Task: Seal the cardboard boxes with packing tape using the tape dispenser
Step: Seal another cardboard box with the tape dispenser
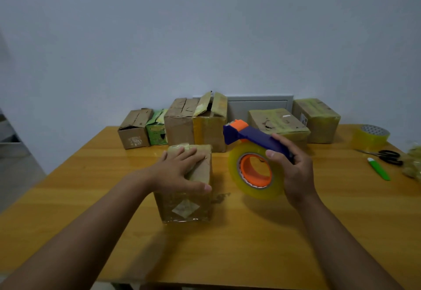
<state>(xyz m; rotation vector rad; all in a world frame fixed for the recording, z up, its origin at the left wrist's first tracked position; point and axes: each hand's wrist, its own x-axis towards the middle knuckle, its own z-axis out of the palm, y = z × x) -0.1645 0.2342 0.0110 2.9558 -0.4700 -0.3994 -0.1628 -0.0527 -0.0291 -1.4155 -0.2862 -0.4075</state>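
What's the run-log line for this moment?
left hand: flat on small box top | right hand: grips tape dispenser, held above table beside box | tape: not touching box

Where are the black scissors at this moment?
In the head view the black scissors lie on the wooden table at its far right, just behind the green cutter and in front of the spare tape roll.
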